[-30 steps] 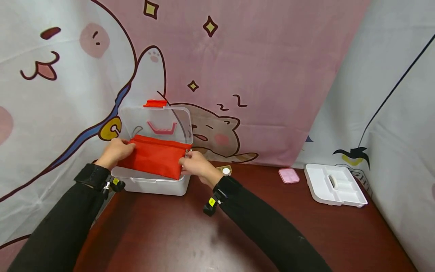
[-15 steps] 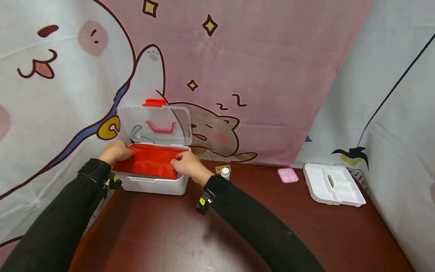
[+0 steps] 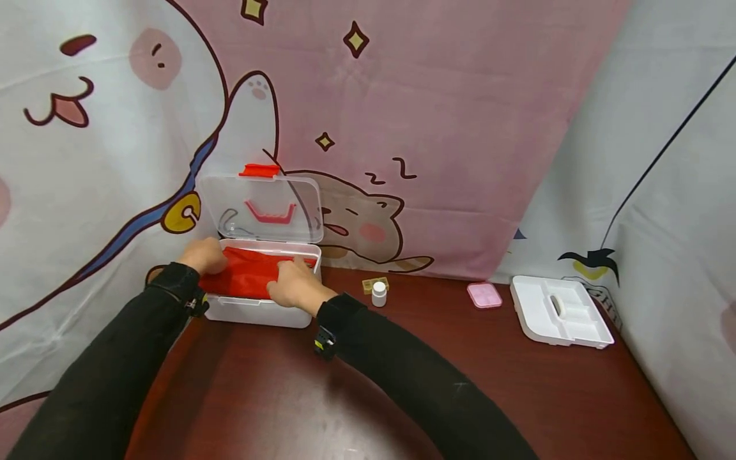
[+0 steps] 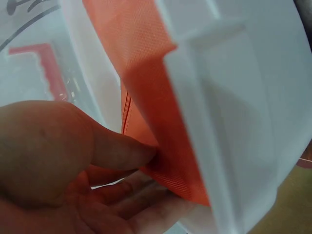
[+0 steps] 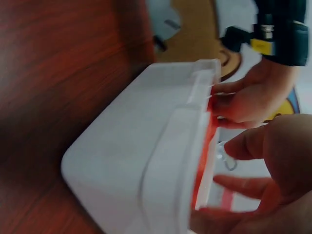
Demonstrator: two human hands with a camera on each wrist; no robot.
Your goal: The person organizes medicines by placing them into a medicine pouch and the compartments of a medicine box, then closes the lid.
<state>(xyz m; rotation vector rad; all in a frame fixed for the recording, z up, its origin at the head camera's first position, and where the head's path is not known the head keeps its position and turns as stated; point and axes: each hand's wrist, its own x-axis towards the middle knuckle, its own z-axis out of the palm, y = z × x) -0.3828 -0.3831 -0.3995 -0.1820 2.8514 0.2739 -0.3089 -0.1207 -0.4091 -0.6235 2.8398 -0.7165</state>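
A person in black sleeves works with 2 bare hands over an open white plastic box (image 3: 253,314) on a glossy red-brown table (image 3: 414,377); a red fabric pouch (image 3: 244,275) lies inside the box; the left hand (image 3: 205,255) pinches its corner at the box's left end, thumb on top and fingers beneath; the right hand (image 3: 296,284), over the box's right half, has its thumb and fingers apart, gripping nothing, though contact with the fabric is hard to tell.

Seating the pouch well likely calls for tucking both ends below the box's rim, smoothing the fabric level and drawing the left fingers out without lifting the corner; the box's walls leave those fingers little room, and fabric caught on the rim could hinder closing.

Behind the box, its clear plastic lid (image 3: 230,195) stands raised, with a pink handle (image 3: 270,214) and a red latch (image 3: 259,170); to the box's right are a small gold-coloured block (image 3: 369,285) and a white capped bottle (image 3: 379,294); farther right lie a pink square case (image 3: 484,295) and a white compartment tray (image 3: 537,316); these 4 appear out of the hands' way.
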